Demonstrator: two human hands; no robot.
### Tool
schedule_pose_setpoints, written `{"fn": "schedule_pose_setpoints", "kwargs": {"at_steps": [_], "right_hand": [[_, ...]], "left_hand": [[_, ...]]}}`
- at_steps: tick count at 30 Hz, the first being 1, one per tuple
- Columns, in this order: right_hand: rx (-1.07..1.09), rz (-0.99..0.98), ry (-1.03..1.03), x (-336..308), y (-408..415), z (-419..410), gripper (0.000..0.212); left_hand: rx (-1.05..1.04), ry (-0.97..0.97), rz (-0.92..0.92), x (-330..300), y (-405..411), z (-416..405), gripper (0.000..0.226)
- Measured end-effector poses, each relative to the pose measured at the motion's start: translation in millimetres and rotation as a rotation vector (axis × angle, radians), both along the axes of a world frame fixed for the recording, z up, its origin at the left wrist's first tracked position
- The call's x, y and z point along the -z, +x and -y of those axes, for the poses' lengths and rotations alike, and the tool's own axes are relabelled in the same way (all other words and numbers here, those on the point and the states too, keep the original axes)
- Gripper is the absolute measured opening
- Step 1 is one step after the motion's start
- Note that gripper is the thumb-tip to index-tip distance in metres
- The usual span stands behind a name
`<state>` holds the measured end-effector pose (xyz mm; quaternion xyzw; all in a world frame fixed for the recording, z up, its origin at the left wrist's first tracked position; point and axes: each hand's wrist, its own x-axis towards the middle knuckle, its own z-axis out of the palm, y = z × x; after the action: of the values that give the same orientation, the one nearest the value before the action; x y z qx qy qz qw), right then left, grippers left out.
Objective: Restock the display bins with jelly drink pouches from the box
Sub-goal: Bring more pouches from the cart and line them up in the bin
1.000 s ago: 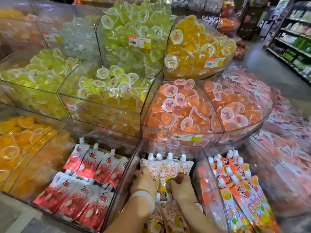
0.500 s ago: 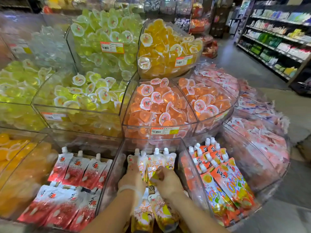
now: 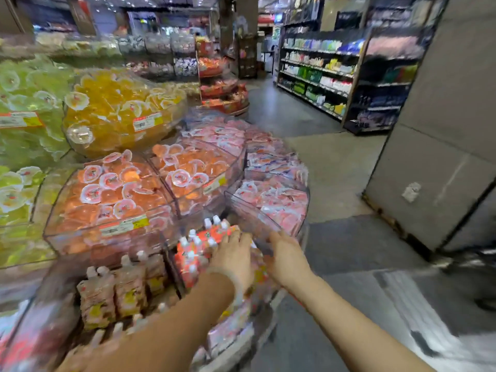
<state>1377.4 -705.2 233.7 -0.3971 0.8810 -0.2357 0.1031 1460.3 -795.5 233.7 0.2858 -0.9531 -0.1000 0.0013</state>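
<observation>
The frame is blurred by motion. Orange jelly drink pouches [image 3: 198, 245] with white caps stand in a clear display bin [image 3: 249, 221] at the right end of the lowest tier. My left hand [image 3: 233, 256] lies over these pouches with its fingers stretched out. Just to its right, my right hand [image 3: 287, 256] reaches with straight fingers to the bin's clear outer wall. The bin to the left holds pale yellow-labelled pouches [image 3: 128, 285]. The box is not in view.
Above the pouches sit bins of orange jelly cups [image 3: 115, 189], yellow jelly cups [image 3: 115, 108] and pink packets [image 3: 271, 194]. An aisle of grey floor [image 3: 335, 170] runs to the right, with stocked shelves [image 3: 322, 76] and a grey panel [image 3: 442, 130] beyond it.
The view has swung to the right. Both hands have left the yellow-labelled pouches in the middle bin and moved right to the bin of orange pouches.
</observation>
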Motion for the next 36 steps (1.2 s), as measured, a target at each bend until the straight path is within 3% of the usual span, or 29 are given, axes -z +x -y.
{"fn": "schedule_pose_setpoints", "kwargs": {"at_steps": [7,16,20,30,36], "right_hand": [[0.343,0.020,0.286,33,-95,-195,0.045],[0.767,0.161,0.328,49,-174,-395,0.053],[0.890,0.188,0.331,54,-220,-450,0.052],[1.063,0.155,0.277,21,-431,-543,0.042],[1.094,0.208,0.273,46,-524,-590,0.041]], "left_hand": [[0.325,-0.021,0.179,17,-126,-170,0.062],[0.709,-0.019,0.348,32,-265,-349,0.067],[0.862,-0.005,0.348,39,-331,-411,0.073],[1.000,0.030,0.223,15,-561,-508,0.051],[1.076,0.000,0.298,34,-659,-565,0.049]]}}
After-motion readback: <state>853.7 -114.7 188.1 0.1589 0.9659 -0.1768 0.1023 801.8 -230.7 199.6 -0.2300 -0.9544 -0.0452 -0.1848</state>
